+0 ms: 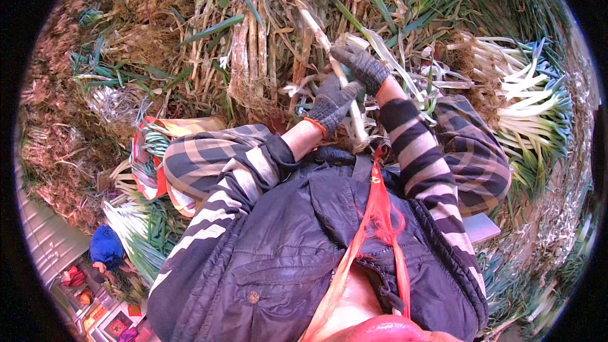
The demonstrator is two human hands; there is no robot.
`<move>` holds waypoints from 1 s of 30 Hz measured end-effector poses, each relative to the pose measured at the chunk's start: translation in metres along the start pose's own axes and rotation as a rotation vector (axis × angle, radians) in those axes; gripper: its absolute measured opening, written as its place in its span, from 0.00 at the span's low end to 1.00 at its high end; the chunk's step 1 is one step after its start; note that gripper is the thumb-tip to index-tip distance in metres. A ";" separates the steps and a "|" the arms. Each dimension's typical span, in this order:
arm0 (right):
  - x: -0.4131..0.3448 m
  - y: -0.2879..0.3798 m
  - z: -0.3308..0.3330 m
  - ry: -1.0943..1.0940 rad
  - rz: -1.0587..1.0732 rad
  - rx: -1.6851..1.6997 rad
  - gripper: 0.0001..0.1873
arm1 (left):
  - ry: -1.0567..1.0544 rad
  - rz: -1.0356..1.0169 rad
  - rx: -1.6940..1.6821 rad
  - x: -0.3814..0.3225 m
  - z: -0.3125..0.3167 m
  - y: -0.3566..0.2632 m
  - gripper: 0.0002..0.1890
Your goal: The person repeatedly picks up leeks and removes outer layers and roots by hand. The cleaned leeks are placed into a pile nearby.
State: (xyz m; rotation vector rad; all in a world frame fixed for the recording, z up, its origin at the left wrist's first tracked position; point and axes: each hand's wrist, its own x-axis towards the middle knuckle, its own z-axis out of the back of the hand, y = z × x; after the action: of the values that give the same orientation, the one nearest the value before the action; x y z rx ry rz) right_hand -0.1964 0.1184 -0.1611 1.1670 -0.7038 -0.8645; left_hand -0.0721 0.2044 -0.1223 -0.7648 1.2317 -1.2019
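Observation:
A long green onion stalk (355, 116) slants across the space before my lap, its pale root end toward my body. My left hand (331, 100), in a grey knit glove with an orange cuff, wraps the lower stalk with the thumb across it. Higher up, my right hand (359, 64), gloved alike, has its fingers closed at the stalk; its palm side is hidden. Beside the right hand a loose pale-green leaf (384, 52) hangs down. Beyond both hands lie unpeeled green onions (249, 52) with brown, dry outer skins and roots.
Clean white green onions (527, 99) are piled at my right. More white stalks (128, 228) lie at the lower left, near an orange-and-white bag (152, 161). Rooty onion heaps (61, 152) cover the far left. Someone in a blue head covering (107, 246) is nearby. A red cord (375, 199) hangs from my neck.

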 end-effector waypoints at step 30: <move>-0.268 0.182 0.049 -0.321 -0.379 0.464 0.25 | -0.130 -0.691 -0.514 0.012 0.012 -0.187 0.21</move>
State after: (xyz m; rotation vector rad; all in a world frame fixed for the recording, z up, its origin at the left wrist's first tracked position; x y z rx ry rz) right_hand -0.3349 0.3548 0.0189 1.6284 -0.9984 -1.2683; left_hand -0.1099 0.1438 0.0516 -1.7245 1.2155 -1.3519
